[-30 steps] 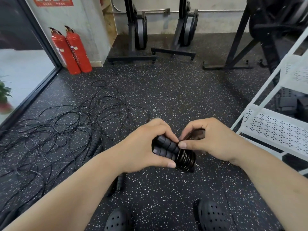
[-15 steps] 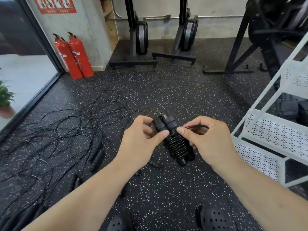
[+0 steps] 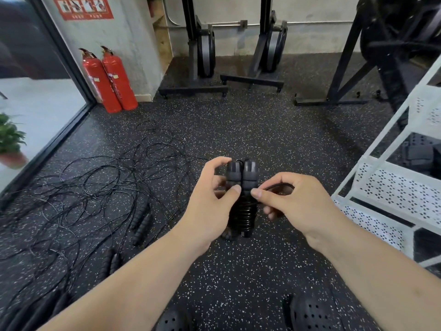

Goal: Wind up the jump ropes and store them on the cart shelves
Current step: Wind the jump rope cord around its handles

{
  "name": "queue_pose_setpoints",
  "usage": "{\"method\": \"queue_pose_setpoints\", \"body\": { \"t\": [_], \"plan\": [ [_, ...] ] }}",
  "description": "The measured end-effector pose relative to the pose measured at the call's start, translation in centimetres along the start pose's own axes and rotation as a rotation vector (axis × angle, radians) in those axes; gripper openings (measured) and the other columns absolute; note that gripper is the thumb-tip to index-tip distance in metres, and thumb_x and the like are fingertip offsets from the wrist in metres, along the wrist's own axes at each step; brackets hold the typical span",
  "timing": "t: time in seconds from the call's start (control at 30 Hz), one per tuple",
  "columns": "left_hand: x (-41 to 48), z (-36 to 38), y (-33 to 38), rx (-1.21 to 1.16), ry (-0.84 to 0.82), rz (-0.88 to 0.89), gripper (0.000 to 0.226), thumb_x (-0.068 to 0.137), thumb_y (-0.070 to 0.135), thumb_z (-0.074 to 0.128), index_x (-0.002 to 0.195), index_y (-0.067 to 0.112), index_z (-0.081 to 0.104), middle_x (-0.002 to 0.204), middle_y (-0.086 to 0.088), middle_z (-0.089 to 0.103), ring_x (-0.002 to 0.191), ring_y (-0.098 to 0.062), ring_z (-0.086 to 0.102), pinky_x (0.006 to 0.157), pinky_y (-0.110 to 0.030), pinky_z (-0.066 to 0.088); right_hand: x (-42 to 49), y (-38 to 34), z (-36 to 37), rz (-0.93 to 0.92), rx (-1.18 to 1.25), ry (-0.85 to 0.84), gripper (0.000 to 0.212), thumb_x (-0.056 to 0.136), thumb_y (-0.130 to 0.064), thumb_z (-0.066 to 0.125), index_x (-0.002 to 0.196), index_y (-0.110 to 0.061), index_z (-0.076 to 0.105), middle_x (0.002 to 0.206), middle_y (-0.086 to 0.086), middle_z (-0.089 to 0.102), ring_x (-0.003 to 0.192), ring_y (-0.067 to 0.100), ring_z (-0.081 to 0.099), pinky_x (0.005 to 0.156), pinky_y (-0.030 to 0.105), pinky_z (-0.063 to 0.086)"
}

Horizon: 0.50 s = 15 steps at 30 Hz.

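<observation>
In mid-air before the person, above the speckled floor (image 3: 238,130), a black rope (image 3: 248,180) is held upright between both hands. Its two handles (image 3: 241,173) stand side by side, touching, and the cord is wound in tight coils (image 3: 243,211) round their lower half. The left hand (image 3: 210,199) grips the handles from the left, with the forefinger curled over the top of the left one and the thumb pressed on the front just above the coils. The right hand (image 3: 298,201) pinches a short loop (image 3: 279,186) of the cord between thumb and forefinger, just beside the right handle where the coils begin; its other fingers are curled under the loop. To the right, near that hand but apart from it, stands a white cart (image 3: 393,187) with perforated shelves; the dark shapes seen through its frame are too dim to make out. To the left, a tangle (image 3: 95,187) of thin black ropes sprawls over the floor, with several loose grips (image 3: 142,218) lying in it. Farther off, two red extinguishers (image 3: 109,80) stand side by side against a grey pillar, and a potted plant (image 3: 10,139) shows at the left edge beyond a dark door frame. Black machines (image 3: 205,48) line the back wall. At the bottom edge are the toes of black perforated shoes (image 3: 310,314).
</observation>
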<state>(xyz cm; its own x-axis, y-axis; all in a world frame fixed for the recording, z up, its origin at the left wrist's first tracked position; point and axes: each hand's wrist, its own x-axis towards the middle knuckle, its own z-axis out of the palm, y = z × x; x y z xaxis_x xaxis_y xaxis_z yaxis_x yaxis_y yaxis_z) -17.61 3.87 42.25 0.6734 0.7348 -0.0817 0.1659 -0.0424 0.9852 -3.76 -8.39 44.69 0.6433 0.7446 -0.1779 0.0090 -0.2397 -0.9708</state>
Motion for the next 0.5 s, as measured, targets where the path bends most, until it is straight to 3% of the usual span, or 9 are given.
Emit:
{"method": "queue_pose_setpoints", "body": {
  "t": [0.07, 0.2, 0.4, 0.5],
  "plan": [
    [0.1, 0.2, 0.0, 0.034, -0.017, 0.011, 0.055, 0.106, 0.011, 0.063, 0.132, 0.057, 0.05, 0.118, 0.009, 0.075, 0.111, -0.021, 0.071, 0.097, -0.046, 0.058, 0.1, -0.2, -0.4, -0.026, -0.049, 0.003, 0.008, 0.085, -0.013, 0.089, 0.084, -0.014, 0.081, 0.072, 0.01, 0.076, 0.059, 0.017, 0.069, 0.06, 0.027, 0.06],
    [0.1, 0.5, 0.1, -0.012, -0.026, 0.021, 0.054, 0.104, 0.009, 0.064, 0.13, 0.055, 0.052, 0.117, 0.007, 0.077, 0.11, -0.024, 0.072, 0.108, -0.055, 0.051, 0.4, -0.3, -1.2, -0.065, -0.042, 0.035, 0.008, 0.084, -0.015, 0.089, 0.084, -0.015, 0.082, 0.072, 0.011, 0.076, 0.061, 0.019, 0.07, 0.063, 0.029, 0.06],
    [0.0, 0.4, 0.3, -0.262, -0.033, -0.037, 0.046, 0.109, 0.011, 0.059, 0.137, 0.047, 0.052, 0.122, 0.005, 0.078, 0.121, -0.026, 0.069, 0.108, -0.057, 0.051, 0.3, 0.0, -1.0, -0.104, 0.048, 0.041, 0.006, 0.085, -0.014, 0.088, 0.088, -0.015, 0.083, 0.076, 0.015, 0.077, 0.064, 0.02, 0.069, 0.066, 0.03, 0.06],
    [0.0, 1.2, -0.5, -0.356, 0.034, -0.09, 0.035, 0.11, 0.016, 0.06, 0.139, 0.032, 0.052, 0.125, 0.005, 0.077, 0.124, -0.025, 0.07, 0.11, -0.055, 0.053, 0.3, 0.1, -0.5, -0.131, 0.076, 0.054, 0.006, 0.085, -0.013, 0.088, 0.087, -0.016, 0.083, 0.078, 0.014, 0.077, 0.066, 0.018, 0.07, 0.067, 0.031, 0.061]
  ]
}}
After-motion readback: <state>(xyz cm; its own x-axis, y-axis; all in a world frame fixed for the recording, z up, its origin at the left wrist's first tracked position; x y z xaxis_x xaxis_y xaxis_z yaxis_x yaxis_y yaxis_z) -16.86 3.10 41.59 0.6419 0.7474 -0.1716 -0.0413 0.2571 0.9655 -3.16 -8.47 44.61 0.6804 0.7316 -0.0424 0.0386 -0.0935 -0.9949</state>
